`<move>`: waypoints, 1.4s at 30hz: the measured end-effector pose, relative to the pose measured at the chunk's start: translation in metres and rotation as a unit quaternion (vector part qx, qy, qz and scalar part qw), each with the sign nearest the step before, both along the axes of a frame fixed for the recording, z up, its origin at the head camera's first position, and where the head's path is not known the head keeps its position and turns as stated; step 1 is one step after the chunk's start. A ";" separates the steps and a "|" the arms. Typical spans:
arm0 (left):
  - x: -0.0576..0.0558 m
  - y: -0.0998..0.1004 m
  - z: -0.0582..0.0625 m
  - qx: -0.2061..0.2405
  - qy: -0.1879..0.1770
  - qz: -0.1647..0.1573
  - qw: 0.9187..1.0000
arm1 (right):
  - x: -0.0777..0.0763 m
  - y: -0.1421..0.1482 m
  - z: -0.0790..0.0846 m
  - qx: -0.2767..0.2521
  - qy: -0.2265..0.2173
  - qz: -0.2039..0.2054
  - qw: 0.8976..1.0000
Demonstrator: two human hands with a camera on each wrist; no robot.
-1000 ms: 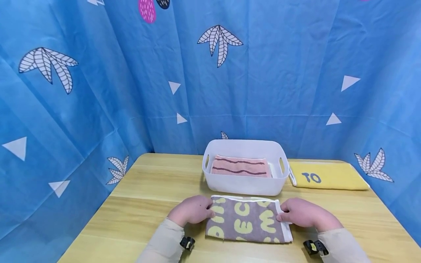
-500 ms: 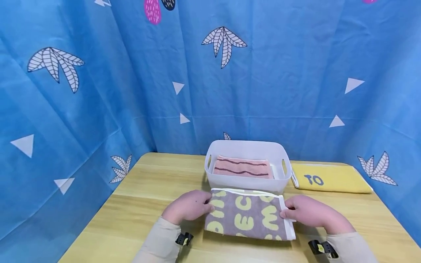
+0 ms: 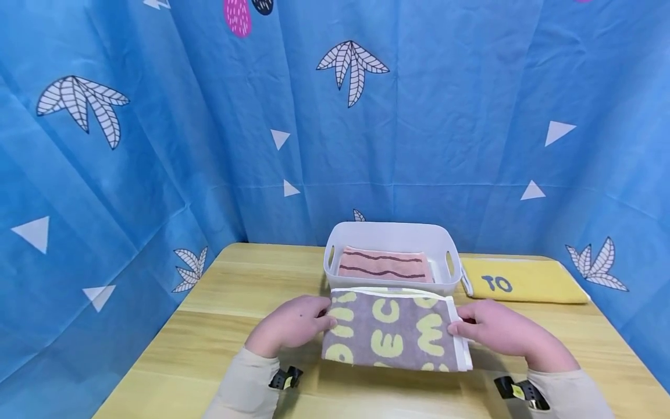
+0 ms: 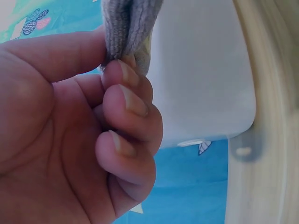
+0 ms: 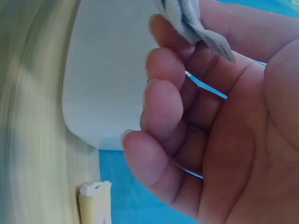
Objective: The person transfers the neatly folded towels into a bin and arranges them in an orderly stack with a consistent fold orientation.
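Holding the folded grey towel point(image 3: 389, 330) at both ends; the left grip point(image 3: 293, 323) pinches its left edge between thumb and fingers; the right grip point(image 3: 499, 329) pinches its white-bound right edge; both wrist views confirm fabric caught between thumb and fingers. The towel spans the space between the grips, yellow lettering outward; its lower edge appears raised off the surface point(image 3: 251, 291), with shadow beneath; the step in hand is judged to be a carry. Directly beyond the grips stands the white bin point(image 3: 389, 234), its front wall largely masked by the towel; contact between the two cannot be determined. The next move, judged from this position, calls for raising both grips evenly above the near rim, tension maintained so that the fold does not open; within the bin lies a pink towel point(image 3: 384, 266); beyond the right grip, just beside the bin, lies a yellow towel point(image 3: 539, 282); farthest hangs a blue curtain point(image 3: 445, 128).
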State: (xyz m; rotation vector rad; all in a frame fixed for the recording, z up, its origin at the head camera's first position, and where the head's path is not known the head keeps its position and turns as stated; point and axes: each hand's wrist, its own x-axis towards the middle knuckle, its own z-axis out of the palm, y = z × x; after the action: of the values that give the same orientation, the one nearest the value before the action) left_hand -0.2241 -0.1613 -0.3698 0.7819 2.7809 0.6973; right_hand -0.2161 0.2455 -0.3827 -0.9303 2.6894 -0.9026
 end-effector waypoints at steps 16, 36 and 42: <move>-0.012 0.000 0.008 0.041 0.012 0.010 0.999 | -0.010 0.001 0.009 -0.034 0.005 -0.063 0.997; -0.064 0.010 0.020 0.041 -0.006 0.026 0.999 | -0.041 -0.006 0.028 -0.060 -0.001 -0.124 0.990; -0.083 0.013 0.032 0.037 -0.014 0.050 0.998 | -0.060 -0.008 0.036 -0.049 -0.009 -0.135 0.990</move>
State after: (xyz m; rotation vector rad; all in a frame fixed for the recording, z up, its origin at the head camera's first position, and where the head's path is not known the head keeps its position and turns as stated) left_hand -0.3073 -0.1487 -0.3383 0.6446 2.7990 0.8258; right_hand -0.2759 0.2378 -0.3471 -0.5773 2.8220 -1.0954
